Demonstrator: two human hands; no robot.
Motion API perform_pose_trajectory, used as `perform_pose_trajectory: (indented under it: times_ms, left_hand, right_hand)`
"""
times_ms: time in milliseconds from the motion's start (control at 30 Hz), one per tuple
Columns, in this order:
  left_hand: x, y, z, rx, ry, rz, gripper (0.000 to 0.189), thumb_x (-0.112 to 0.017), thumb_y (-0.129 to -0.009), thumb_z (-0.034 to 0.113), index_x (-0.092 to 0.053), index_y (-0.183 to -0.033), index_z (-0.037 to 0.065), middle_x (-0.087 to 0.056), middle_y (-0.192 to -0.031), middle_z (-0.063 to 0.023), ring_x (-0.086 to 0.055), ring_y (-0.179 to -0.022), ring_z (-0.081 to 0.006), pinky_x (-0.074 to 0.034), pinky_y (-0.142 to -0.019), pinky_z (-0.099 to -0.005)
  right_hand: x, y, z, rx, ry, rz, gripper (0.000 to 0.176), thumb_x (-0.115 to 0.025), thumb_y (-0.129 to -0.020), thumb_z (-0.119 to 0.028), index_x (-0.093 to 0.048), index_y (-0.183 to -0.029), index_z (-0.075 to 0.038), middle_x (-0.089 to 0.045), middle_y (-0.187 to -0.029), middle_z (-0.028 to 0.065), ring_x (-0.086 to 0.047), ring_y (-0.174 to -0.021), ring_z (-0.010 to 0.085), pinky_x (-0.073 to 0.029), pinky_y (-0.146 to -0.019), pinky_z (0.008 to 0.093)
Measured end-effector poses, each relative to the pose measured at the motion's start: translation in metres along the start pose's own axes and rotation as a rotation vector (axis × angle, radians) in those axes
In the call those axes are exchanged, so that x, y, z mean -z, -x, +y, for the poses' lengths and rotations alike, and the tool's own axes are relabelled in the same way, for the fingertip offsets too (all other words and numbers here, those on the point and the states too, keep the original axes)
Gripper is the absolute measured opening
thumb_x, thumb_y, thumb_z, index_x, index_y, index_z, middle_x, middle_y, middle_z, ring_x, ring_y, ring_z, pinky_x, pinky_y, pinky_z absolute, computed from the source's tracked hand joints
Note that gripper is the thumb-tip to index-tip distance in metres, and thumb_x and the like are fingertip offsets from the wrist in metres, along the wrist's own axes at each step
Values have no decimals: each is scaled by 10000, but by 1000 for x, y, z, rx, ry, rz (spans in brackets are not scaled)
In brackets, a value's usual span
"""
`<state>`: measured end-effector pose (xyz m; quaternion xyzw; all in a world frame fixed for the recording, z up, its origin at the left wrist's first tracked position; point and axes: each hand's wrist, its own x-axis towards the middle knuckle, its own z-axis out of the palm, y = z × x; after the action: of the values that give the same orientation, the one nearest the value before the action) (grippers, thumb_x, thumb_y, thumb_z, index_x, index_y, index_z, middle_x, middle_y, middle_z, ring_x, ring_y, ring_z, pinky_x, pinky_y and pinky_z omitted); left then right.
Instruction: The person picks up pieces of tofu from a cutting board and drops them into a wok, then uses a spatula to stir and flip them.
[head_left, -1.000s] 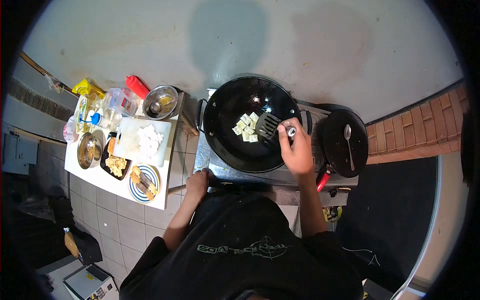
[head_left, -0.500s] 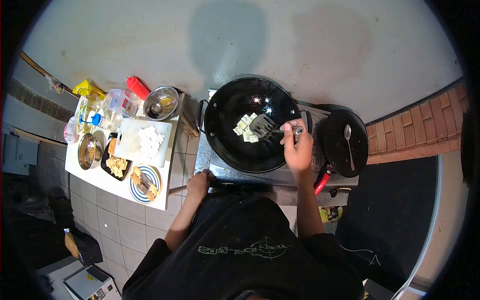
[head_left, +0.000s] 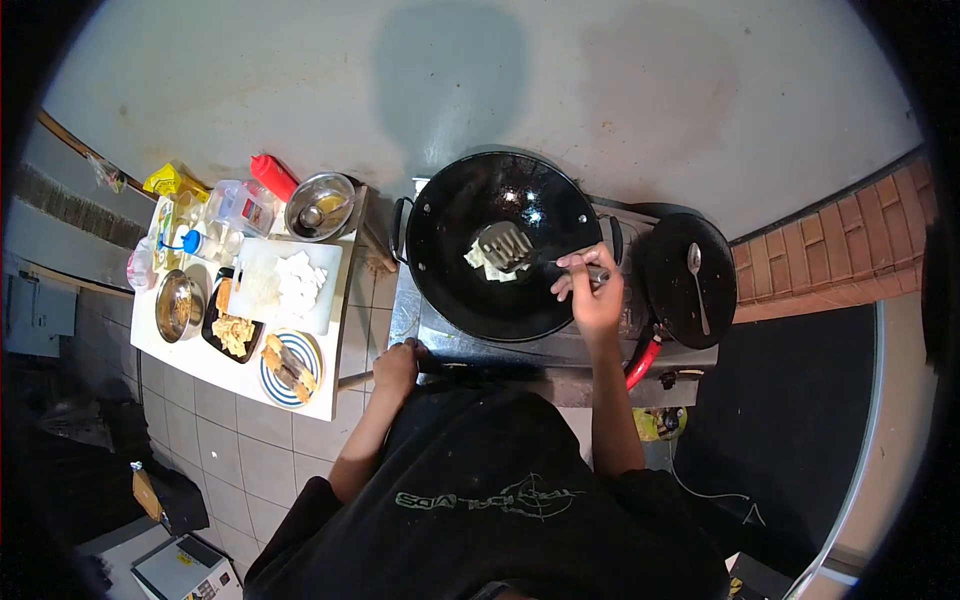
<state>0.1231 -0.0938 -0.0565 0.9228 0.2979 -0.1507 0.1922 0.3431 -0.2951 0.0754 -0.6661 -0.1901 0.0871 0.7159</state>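
My right hand grips the handle of a slotted metal spatula near the right rim of a large black wok. The spatula's blade lies over a small heap of white cubes in the wok and hides part of them. My left hand is closed at the front left edge of the steel stove, beside a dark knob; whether its fingers hold the knob I cannot make out.
Right of the wok, a black pan with a red handle holds a spoon. On the left table stand a cutting board with white cubes, a striped plate, metal bowls, a black tray and a red bottle.
The spatula blade has moved left and slightly up, onto the white cubes, and now covers more of them. My right hand's fingers have shifted on the handle. My left hand stays in place.
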Motion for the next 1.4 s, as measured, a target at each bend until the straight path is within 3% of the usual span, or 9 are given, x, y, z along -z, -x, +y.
perform_pose_trajectory:
  times_ms: [133, 233, 300, 400, 567, 800, 1400]
  left_hand:
    - [-2, -1, -2, -17, -8, 8, 344, -500, -974, 397, -638, -1026, 87, -700, -906, -174, -691, -875, -361, -543, -733, -492]
    - [-2, -2, -3, -25, -55, 20, 348, -502, -973, 394, -638, -1017, 77, -698, -901, -181, -691, -870, -357, -541, -730, -490]
    - [-1, -2, -3, -48, -32, 16, 353, -501, -973, 393, -639, -1011, 70, -697, -897, -184, -690, -872, -358, -540, -726, -488]
    - [-6, -2, -5, -47, -32, 36, 348, -502, -973, 389, -640, -1008, 71, -698, -895, -183, -691, -871, -359, -539, -720, -492]
    - [-4, -2, -3, -38, -20, 22, 354, -494, -978, 388, -643, -1014, 69, -699, -905, -183, -691, -874, -357, -538, -725, -496]
    - [-2, -2, -4, -56, -8, -3, 355, -482, -985, 382, -641, -1045, 70, -701, -917, -187, -691, -881, -357, -537, -728, -499]
    - [-1, 0, -2, -29, 0, 4, 377, -478, -986, 405, -637, -1017, 65, -699, -905, -198, -688, -873, -377, -531, -723, -512]
  right_hand:
    - [6, -2, -16, 7, 57, 47, 118, -530, -967, -49, -498, -856, -26, -645, -845, 63, -591, -584, 74, -446, -502, 214]
    - [8, -1, -26, 22, 240, 29, 112, -558, -943, -33, -504, -851, -3, -628, -834, 87, -606, -620, 145, -459, -569, 256]
    - [6, -1, -32, 244, 485, -35, 80, -562, -919, -8, -508, -868, 23, -584, -835, 124, -599, -700, 246, -461, -657, 304]
    - [-1, 9, -53, 226, 505, -122, 52, -552, -905, 8, -511, -885, 34, -546, -853, 152, -569, -776, 315, -455, -724, 328]
    - [-8, 24, -49, 286, 481, -123, 37, -526, -889, 44, -491, -879, 42, -528, -850, 138, -554, -746, 257, -454, -715, 294]
    - [-8, 28, -40, 294, 453, -136, 41, -534, -879, 58, -494, -876, 45, -530, -849, 138, -557, -738, 251, -462, -704, 299]
    - [-4, 28, -35, 290, 516, -136, 49, -552, -874, 46, -503, -881, 45, -537, -844, 158, -574, -742, 323, -472, -702, 340]
